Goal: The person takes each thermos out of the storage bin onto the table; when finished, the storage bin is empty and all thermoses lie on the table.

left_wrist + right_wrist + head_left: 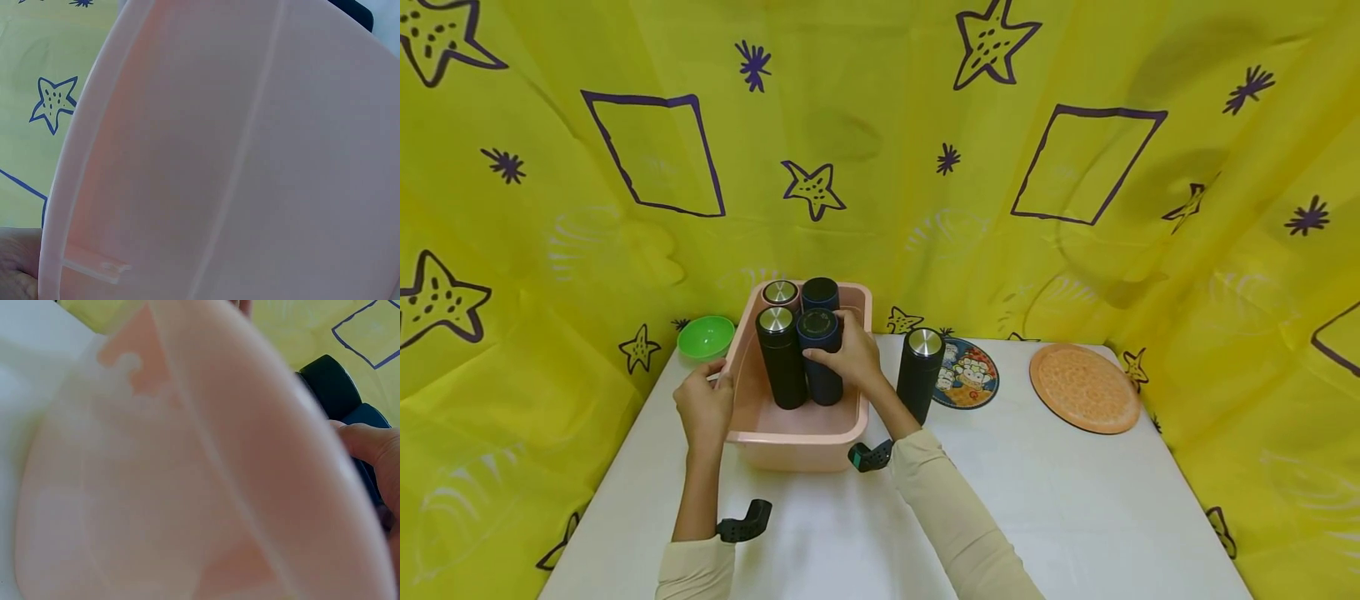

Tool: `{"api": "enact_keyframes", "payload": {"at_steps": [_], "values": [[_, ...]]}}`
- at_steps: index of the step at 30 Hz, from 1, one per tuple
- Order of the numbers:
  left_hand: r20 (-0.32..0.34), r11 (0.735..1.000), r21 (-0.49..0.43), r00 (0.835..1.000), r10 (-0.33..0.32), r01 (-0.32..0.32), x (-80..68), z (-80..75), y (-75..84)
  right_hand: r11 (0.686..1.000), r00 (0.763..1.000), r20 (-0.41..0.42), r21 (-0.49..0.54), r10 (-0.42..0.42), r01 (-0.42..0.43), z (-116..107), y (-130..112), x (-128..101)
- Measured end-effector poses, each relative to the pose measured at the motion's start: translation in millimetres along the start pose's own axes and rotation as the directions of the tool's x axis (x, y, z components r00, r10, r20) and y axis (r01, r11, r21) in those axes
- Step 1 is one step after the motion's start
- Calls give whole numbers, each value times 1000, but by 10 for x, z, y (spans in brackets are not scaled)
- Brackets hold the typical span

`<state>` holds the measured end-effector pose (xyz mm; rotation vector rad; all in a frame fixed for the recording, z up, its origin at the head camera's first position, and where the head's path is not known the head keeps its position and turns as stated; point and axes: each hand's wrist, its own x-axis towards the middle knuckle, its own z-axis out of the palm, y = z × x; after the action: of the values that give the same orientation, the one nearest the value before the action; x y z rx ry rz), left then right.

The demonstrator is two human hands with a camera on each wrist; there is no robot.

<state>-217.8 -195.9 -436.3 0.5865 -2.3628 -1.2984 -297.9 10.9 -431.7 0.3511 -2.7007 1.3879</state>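
Observation:
A pink plastic tub [805, 454] stands on the table with several tall bottles upright in it. My left hand [706, 404] pinches the tub's left rim; in the left wrist view part of that hand [19, 265] shows beside the rim [81, 150]. My right hand [853, 354] reaches over the tub's right side and grips a dark blue bottle [825, 375] near its top. Left of it is a black bottle [784, 367] with a silver lid. Behind them stand a silver-topped bottle [781, 292] and a dark-lidded one [820, 293]. The right wrist view shows the thumb [362, 440] against the bottle.
Right of the tub stands another black bottle [919, 379] with a silver lid, close to the right forearm. Behind it lies a round patterned mat [973, 375]. An orange round board [1084, 389] lies farther right. A green bowl [706, 337] sits at the tub's left.

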Motion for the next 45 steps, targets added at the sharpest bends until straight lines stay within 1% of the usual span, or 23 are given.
{"api": "enact_keyframes", "payload": {"at_steps": [7, 9, 16, 23, 26, 32, 38, 41, 45], "values": [[-14, 1000, -2, 1000, 19, -19, -10, -10, -22, 996, 997, 6, -50, -74, 74, 26, 26, -16], [-15, 1000, 0, 1000, 18, -18, -16, -9, -41, 995, 996, 8, -50, -84, 84, 35, 33, -33], [-12, 1000, 6, 1000, 14, -14, -27, 0, -66, 997, 996, -26, -3, -81, 81, 39, 51, -68], [-10, 1000, 8, 1000, 15, -15, -21, 6, -34, 995, 993, -66, -33, -98, 96, 32, 47, -41], [-11, 1000, 3, 1000, 14, -14, -21, 0, -19, 996, 994, -65, -40, -88, 85, 27, 33, -25], [-12, 1000, -3, 1000, 17, -17, -4, -7, -3, 997, 994, -77, 19, -73, 74, -5, 0, -17], [7, 1000, -5, 1000, -2, 2, -3, -6, 8, 997, 994, -93, 47, -57, 62, -15, 19, -20], [14, 1000, -5, 1000, -13, 13, -7, -5, 9, 995, 994, -95, 69, -62, 68, -43, 12, -23], [11, 1000, -9, 1000, -8, 8, -4, 1, 5, 989, 993, -90, 112, -82, 92, -102, -14, -20]]}}
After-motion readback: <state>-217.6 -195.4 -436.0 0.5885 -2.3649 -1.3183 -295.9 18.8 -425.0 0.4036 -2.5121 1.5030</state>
